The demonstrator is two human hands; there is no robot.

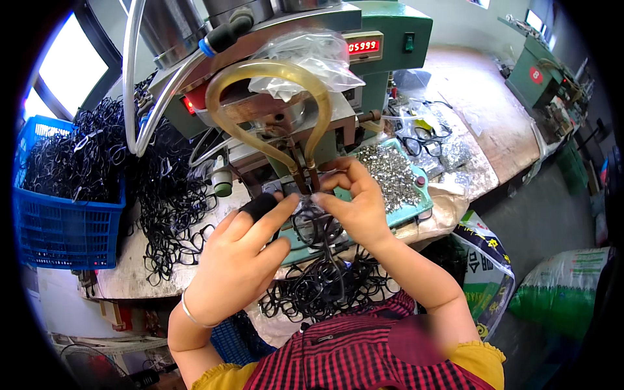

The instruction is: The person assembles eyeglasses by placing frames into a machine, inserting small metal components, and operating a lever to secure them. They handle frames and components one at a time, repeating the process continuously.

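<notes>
My left hand (237,253) and my right hand (356,205) both pinch a black eyeglass frame (316,221) under the head of a green bench machine (286,97). My left index finger wears a black finger cot (259,207) and points at the frame. My right thumb and fingers grip the frame's top right, just below two thin metal prongs (307,174). A curved yellowish hose (273,71) arches above the prongs. Small silvery metal parts (390,172) fill a teal tray (424,207) right behind my right hand.
A blue crate (65,227) full of black frames stands at the left. More black frames (169,195) lie heaped on the bench and in my lap (325,286). A red counter display (363,47) glows on the machine. Sacks (559,292) sit on the floor at right.
</notes>
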